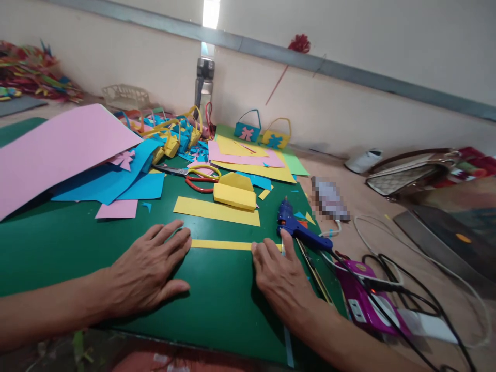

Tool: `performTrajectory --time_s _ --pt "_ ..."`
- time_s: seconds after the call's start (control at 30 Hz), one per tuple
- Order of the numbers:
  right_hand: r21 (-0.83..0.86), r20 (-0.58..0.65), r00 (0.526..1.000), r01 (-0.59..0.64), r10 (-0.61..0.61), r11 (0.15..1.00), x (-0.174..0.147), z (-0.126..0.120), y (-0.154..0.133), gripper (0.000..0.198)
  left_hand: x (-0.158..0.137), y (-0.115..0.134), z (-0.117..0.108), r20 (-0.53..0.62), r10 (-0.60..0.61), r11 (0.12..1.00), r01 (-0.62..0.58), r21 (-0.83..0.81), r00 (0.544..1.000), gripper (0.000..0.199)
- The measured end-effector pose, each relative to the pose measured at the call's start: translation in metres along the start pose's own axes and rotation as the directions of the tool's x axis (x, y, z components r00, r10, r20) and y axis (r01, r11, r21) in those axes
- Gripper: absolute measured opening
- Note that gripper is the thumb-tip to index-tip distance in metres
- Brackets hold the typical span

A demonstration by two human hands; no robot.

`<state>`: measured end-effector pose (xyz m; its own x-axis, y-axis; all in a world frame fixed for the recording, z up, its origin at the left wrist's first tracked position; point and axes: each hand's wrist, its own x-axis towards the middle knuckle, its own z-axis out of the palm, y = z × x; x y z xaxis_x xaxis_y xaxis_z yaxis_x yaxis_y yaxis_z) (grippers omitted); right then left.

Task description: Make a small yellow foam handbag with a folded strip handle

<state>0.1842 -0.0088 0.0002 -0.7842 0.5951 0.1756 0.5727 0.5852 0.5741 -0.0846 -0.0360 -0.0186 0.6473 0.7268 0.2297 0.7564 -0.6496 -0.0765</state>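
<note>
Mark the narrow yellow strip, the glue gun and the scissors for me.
Narrow yellow strip (221, 245): head view, middle of its exposed length.
Glue gun (304, 234): head view, blue handle.
Scissors (181, 171): head view, blades near the handles.

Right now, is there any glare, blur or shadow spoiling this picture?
In the head view, a bright patch burns out at the top; in the head view, shadows darken the green tabletop beside the left hand and right hand; in the head view, the far right edge blurs, while the yellow strip reads clearly.
</note>
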Motion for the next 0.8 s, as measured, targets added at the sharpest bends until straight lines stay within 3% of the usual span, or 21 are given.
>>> performTrajectory --time_s 0.2,0.4,0.5,0.63,0.8 --pt "-0.091 0.046 0.999 -0.017 0.021 0.996 -0.003 -0.004 0.013 0.023 -0.017 -0.011 0.001 -0.060 -0.028 0.999 0.029 0.021 0.998 0.050" --pt "-0.100 0.050 0.998 0.042 -0.037 0.994 0.012 0.001 0.015 0.019 0.018 -0.029 0.005 -0.135 0.006 0.999 0.001 0.052 0.991 0.023" --pt "-0.108 0.028 0.999 0.027 -0.024 0.994 0.017 0.005 0.014 0.019 0.049 -0.035 0.007 -0.009 0.078 0.989 -0.076 0.129 0.997 0.019" --pt "-0.107 0.048 0.999 -0.021 0.026 0.994 0.017 0.003 0.013 0.019 0.080 -0.038 0.003 0.154 0.086 0.988 -0.104 0.112 0.984 0.015" --pt "-0.099 0.135 0.989 -0.056 0.069 0.994 0.010 -0.010 0.016 0.019 0.091 -0.040 -0.004 0.228 0.106 0.991 -0.120 0.051 0.968 0.014"
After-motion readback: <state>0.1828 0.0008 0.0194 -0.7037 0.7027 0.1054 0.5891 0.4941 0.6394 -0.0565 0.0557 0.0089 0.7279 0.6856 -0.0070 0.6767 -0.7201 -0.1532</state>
